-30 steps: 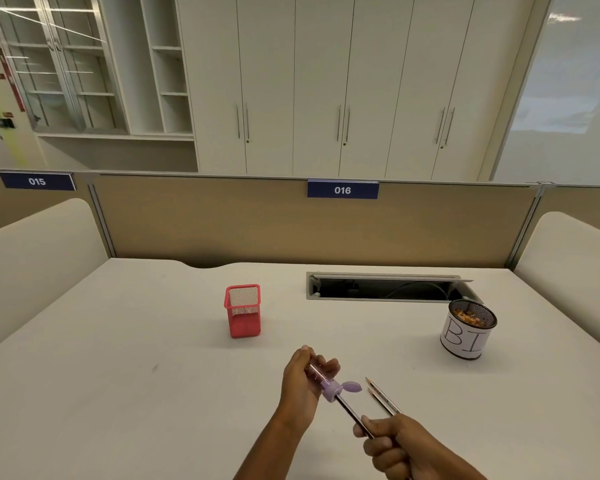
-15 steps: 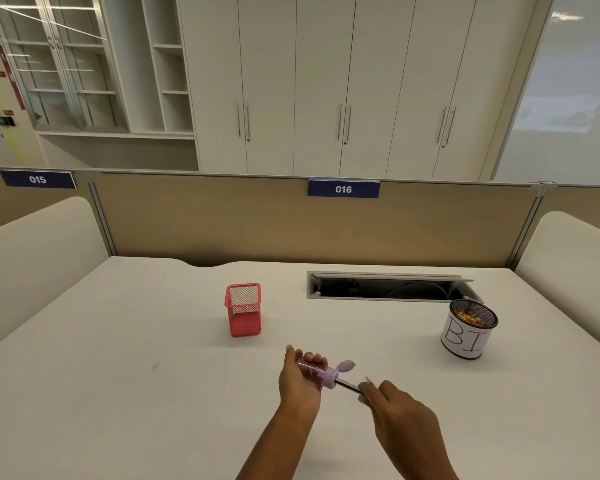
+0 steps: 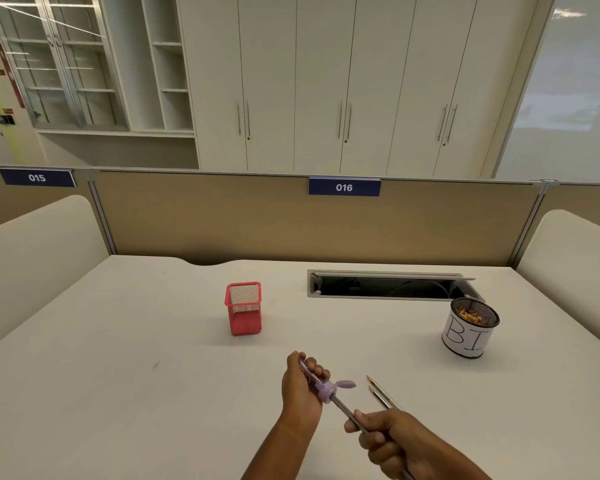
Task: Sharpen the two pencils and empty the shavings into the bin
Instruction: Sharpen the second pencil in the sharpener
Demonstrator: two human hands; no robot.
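Since half a second ago the right hand (image 3: 392, 434) has drawn back toward the near edge of the worktop (image 3: 118, 393), closed on the pencil (image 3: 343, 408) — its long axis runs up-left into the purple sharpener (image 3: 326, 388) gripped in the left hand (image 3: 302, 389). Two more pencils (image 3: 381, 393) lie just right. Farther off, the empty-looking red mesh holder (image 3: 244, 308); right, the bin (image 3: 470, 329) holds shavings.

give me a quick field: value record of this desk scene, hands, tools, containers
left hand: grips purple sharpener
right hand: holds pencil in sharpener, plus two more pencils
spare pencils: points sharpened, aimed away from the person
red mesh holder: upright, looks empty
bin: upright on the right, shavings inside
desk: white, cable tray open at back
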